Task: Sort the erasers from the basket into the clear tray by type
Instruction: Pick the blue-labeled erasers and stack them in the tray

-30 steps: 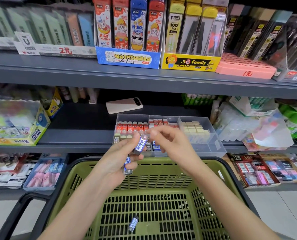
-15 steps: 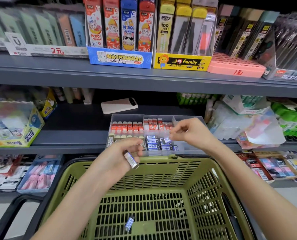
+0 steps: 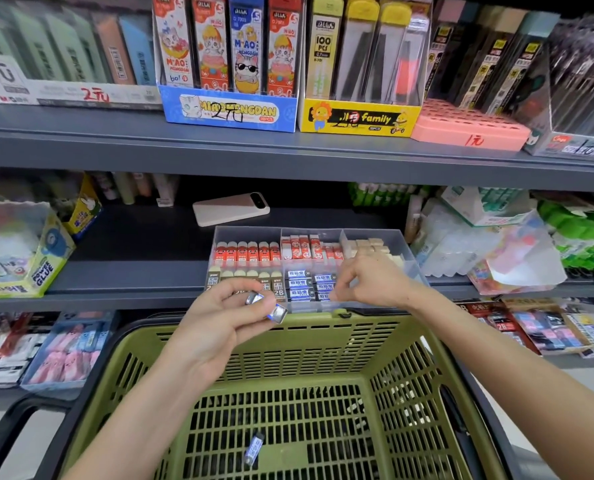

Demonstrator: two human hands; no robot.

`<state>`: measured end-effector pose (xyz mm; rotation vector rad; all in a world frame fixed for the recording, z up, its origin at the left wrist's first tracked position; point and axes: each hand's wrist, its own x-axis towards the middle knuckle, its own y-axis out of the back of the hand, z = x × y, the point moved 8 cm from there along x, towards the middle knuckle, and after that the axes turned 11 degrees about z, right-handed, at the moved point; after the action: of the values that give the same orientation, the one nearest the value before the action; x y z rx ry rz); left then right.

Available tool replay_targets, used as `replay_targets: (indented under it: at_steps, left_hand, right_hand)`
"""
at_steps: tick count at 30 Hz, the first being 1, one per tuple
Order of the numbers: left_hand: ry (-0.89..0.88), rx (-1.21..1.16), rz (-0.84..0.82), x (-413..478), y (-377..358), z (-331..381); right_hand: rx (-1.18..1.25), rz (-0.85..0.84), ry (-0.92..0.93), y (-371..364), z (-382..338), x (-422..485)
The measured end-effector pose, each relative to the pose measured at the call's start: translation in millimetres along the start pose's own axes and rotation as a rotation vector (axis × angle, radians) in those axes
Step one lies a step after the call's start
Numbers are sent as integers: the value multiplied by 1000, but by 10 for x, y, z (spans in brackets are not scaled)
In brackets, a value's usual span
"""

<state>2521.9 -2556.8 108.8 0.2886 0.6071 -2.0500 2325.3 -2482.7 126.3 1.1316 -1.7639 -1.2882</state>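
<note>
The clear tray sits on the middle shelf, its compartments holding red erasers, red-white erasers, beige erasers, 2B erasers and blue-white erasers. My left hand is above the green basket's far rim and holds two blue-white erasers. My right hand is down in the tray, and its curled fingertips pinch a blue-white eraser at the blue compartment. One more blue-white eraser lies on the basket floor.
A pale power bank lies behind the tray. A glue box stands at the left and plastic packs at the right. Pencil-lead display boxes line the upper shelf. The basket's black handle is at the lower left.
My right hand took a blue-white eraser from my left hand, carried it right and lowered it into the tray. My left hand stayed above the basket rim with its erasers.
</note>
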Motion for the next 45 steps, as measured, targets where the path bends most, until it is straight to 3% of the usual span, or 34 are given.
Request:
replay_targets:
  at_steps: [4,7,9,11,15,22,25,28,31,35,40,45]
  left_hand:
    - [-62,50,21,-7,-9,23]
    - [-86,30,43,5,-23,34]
    - [-107,24,52,13,-44,46]
    - [-121,-9,38,12,-92,54]
    - [-98,-29,-7,-17,-238,18]
    - [-335,256,20,-14,-393,151]
    - [-548,506,55,6,-484,288]
    - [-834,791,159,-58,-454,391]
    - [-1007,948,225,-129,-319,367]
    - [-1088,1065,233,-168,-165,255]
    - [-1189,1160,217,-195,-114,159]
    - [-1256,1237,173,-214,-111,106]
  right_hand:
    - [-14,-13,-11,12,16,-35]
    - [-116,133,36,138,-132,-98]
    - [145,281,61,292,-317,-211]
    - [455,298,101,349,-525,-345]
    - [590,376,111,401,-738,-485]
    - [570,317,115,417,-606,-441]
    - [631,297,16,452,-311,-280]
    - [491,267,-83,363,11,-141]
    - [231,234,-58,223,118,-83]
    - [136,212,-28,138,131,-49]
    - [187,146,-81,15,179,-63]
    - [-77,177,-21,32,86,-93]
